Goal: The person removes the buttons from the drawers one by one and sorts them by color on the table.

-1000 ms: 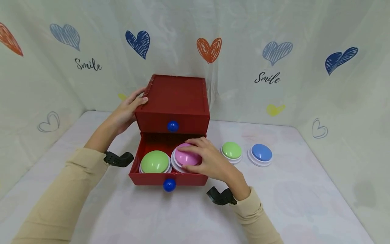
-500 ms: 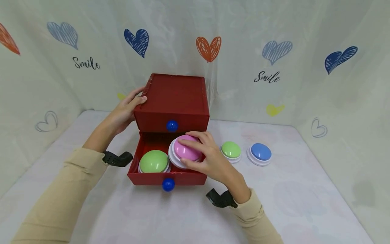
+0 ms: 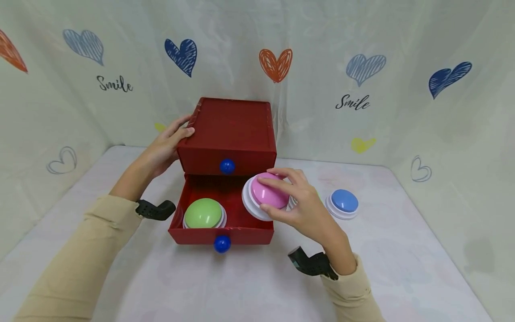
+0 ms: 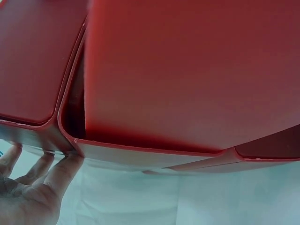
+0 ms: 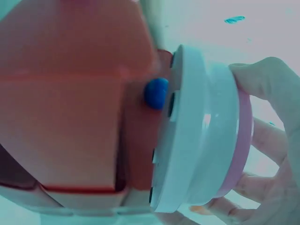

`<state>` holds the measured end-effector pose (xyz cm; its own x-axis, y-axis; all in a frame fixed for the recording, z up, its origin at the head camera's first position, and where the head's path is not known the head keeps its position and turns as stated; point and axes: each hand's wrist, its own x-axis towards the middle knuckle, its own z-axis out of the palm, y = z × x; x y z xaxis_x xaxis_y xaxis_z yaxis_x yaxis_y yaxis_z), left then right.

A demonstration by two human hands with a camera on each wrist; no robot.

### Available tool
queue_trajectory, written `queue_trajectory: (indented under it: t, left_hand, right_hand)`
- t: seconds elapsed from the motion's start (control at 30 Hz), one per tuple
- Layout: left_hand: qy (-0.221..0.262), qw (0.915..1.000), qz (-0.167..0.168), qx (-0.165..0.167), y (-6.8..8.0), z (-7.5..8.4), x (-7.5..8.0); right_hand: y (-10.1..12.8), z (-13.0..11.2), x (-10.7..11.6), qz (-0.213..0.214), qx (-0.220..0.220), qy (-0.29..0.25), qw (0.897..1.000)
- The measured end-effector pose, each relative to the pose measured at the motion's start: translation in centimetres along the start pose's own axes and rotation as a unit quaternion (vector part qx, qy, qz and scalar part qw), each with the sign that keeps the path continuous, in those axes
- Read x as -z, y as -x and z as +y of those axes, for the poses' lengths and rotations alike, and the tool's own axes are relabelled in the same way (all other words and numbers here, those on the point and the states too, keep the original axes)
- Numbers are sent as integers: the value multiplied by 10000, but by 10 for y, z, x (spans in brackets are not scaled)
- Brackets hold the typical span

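Note:
My right hand (image 3: 302, 206) grips a pink push button with a white base (image 3: 268, 192), held tilted above the right side of the pulled-out lower drawer (image 3: 241, 237). In the right wrist view the white base (image 5: 187, 131) hangs in the air with the fingers around its pink dome. A large green push button (image 3: 204, 213) lies in the left of that drawer. My left hand (image 3: 164, 145) rests against the left side of the red drawer box (image 3: 233, 123), thumb on its top edge. In the left wrist view the fingertips (image 4: 70, 164) touch the box wall.
A blue push button (image 3: 344, 201) sits on the white table (image 3: 382, 259) to the right. Beside it a smaller green button is mostly hidden behind my right hand. The upper drawer, with a blue knob (image 3: 227, 166), is closed. A heart-printed curtain (image 3: 314, 67) hangs behind.
The pink button has risen out of the lower drawer and moved right in my right hand, now covering the smaller green button. My left hand stays on the box.

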<state>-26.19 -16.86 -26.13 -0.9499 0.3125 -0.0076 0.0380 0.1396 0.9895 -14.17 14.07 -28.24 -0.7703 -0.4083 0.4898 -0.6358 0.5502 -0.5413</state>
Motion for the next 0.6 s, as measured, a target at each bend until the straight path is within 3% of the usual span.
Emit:
queue_trajectory:
  t: [0.2,0.6]
  left_hand:
    - [-25,10000,-9,25,-1,-1,1]
    - [-74,10000,-23,13,0,1,2]
  right_hand:
    - [5,9,16,210,14,278,9994]
    - [17,35,51,657,-504,508,9953]
